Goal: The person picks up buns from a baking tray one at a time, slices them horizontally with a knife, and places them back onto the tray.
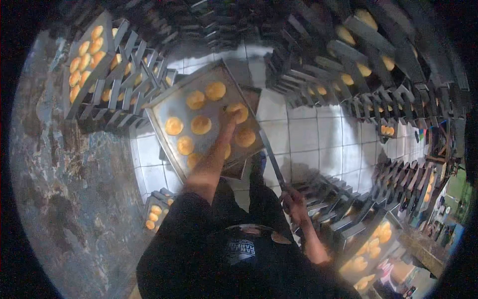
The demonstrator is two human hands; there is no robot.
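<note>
In front of me is a tilted metal baking tray (186, 127) with several round golden buns on it, spaced apart. My left hand (229, 119) reaches over the tray, its fingers closed against a bun (240, 112) near the right edge. Other buns lie around it, such as one bun (201, 125) just left of my wrist. Down to the right, my right hand (296, 205) is wrapped round a long, thin, dark bar (272, 158), whose far end meets the tray's right corner. What shape that end has I cannot make out.
Crosswise stacks of trays with buns surround me: a tall stack (89, 65) at upper left, more trays (363, 55) at upper right, and another stack (366, 244) at lower right. A worn, stained surface (64, 189) fills the left. White floor tiles (318, 134) show between stacks.
</note>
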